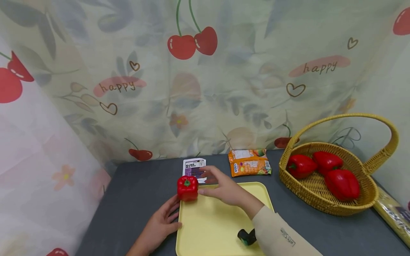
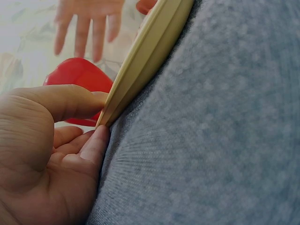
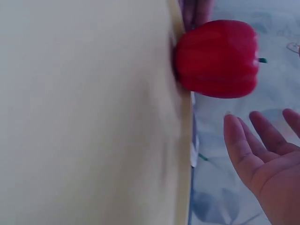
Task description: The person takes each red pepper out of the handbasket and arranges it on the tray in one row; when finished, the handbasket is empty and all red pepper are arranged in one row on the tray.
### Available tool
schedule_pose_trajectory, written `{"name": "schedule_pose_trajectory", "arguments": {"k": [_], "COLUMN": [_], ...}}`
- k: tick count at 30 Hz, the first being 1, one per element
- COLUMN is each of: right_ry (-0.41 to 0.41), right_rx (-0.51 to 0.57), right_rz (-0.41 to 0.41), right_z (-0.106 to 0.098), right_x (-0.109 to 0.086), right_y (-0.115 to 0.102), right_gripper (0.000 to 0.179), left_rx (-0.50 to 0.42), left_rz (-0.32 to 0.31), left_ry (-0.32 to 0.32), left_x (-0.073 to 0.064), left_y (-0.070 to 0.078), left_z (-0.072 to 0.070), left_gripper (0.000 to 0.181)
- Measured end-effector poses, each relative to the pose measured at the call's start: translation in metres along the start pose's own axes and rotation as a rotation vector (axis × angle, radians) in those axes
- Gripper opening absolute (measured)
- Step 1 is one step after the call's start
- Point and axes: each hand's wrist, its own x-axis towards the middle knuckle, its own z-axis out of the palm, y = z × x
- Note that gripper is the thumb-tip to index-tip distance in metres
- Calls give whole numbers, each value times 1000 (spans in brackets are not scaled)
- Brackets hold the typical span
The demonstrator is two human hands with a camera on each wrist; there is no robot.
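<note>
A red bell pepper (image 1: 187,188) stands stem up at the far left corner of the pale yellow tray (image 1: 208,224). My left hand (image 1: 160,222) is at the tray's left edge; up close in the left wrist view, its thumb (image 2: 70,101) and a finger pinch the rim from either side. Just right of the pepper, my right hand (image 1: 225,188) holds nothing. Its fingers are spread apart, and the right wrist view shows a gap between them and the pepper (image 3: 218,58). A small black object (image 1: 246,237) lies on the tray, partly hidden by the right sleeve.
At the right stands a wicker basket (image 1: 307,199) with a tall handle and three red peppers (image 1: 342,185) inside. An orange packet (image 1: 250,163) and a white-and-purple packet (image 1: 193,164) lie behind the tray. A gold package (image 1: 394,215) lies beyond the basket. Patterned cloth (image 1: 224,89) hangs behind.
</note>
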Motion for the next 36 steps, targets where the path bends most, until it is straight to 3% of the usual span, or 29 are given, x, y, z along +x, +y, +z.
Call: {"name": "schedule_pose_trajectory", "arguments": {"k": [17,30,36], "right_ry": [69,101,158], "right_rx": [61,113,108], "right_rz": [-204,-317,-355], "right_z": [-45,-86,-110], "right_x": [-68,-114,-131], "right_y": [-9,-8,-11], "right_gripper": [50,48,48], "left_rx": [-8,-13,-2], "left_rz": [3,24,28], "left_ry": [3,-13,-8], "left_x": [-1,0,0], "left_y": [-1,-2,0], "left_z": [0,-1,0], "left_gripper": [95,95,95]}}
